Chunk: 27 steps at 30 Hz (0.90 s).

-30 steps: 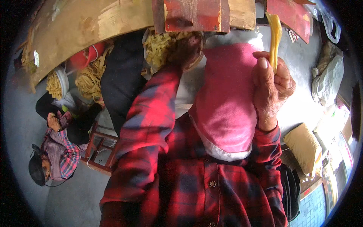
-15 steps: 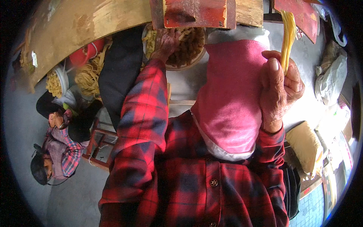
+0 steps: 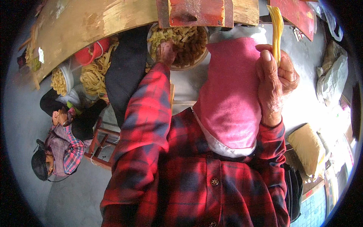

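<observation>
My right hand (image 3: 278,75) is raised and pinches a folded bundle of yellow strips (image 3: 277,32) between thumb and fingers; the bundle stands upright above it. My left hand (image 3: 165,53) reaches into a round basin (image 3: 197,66) with its fingers down among the food. The basin holds pale yellow-green pieces (image 3: 160,34) on the left and darker brown pieces (image 3: 185,56) on the right. What the left fingers grip, if anything, is hidden. A pink cloth (image 3: 228,90) covers my lap and thigh between the two arms.
A wooden plank (image 3: 98,22) with a red-painted block (image 3: 196,13) runs across the far side. At left are a red bucket (image 3: 89,55), a heap of yellow strips (image 3: 92,77), a white tub (image 3: 68,77) and a seated co-worker (image 3: 62,143). Plastic bags (image 3: 332,81) lie at right.
My left hand has drawn back slightly and sunk lower in the basin, uncovering more yellow-green pieces. My right hand with the yellow bundle has shifted a little left. The view has moved slightly.
</observation>
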Available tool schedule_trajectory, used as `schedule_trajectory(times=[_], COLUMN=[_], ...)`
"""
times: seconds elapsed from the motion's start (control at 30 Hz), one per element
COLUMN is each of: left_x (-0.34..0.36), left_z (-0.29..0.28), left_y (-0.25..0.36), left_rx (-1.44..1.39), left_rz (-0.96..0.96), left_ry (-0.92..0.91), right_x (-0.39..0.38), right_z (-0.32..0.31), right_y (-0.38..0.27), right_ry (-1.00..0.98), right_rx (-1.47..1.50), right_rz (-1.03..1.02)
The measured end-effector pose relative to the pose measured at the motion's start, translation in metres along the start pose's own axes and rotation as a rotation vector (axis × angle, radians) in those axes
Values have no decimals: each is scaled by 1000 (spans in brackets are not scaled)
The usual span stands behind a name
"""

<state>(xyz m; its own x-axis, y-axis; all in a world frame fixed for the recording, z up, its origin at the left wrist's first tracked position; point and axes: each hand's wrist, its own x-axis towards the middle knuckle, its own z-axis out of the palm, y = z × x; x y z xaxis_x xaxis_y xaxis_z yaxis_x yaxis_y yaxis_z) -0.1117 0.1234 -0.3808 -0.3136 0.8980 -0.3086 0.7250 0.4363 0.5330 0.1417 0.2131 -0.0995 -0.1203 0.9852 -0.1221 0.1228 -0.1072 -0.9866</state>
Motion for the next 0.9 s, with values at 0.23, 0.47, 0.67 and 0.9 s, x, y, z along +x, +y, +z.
schedule_trajectory(times=[0.23,0.47,0.67,0.9], left_x=[4,5,-81,-193], left_z=[3,-48,-162,-203], left_y=[-12,29,181,222], left_rx=[353,351,92,261], left_rz=[2,-123,552,964], left_ry=[159,-284,32,190], right_x=[-1,-4,-5,-54], right_z=[-4,-9,-25,-26], right_y=[-4,-3,-3,-46], right_ry=[-22,-96,-644,-1024], right_rx=[-96,-230,-576,-499], right_rz=[-22,-116,-382,-565])
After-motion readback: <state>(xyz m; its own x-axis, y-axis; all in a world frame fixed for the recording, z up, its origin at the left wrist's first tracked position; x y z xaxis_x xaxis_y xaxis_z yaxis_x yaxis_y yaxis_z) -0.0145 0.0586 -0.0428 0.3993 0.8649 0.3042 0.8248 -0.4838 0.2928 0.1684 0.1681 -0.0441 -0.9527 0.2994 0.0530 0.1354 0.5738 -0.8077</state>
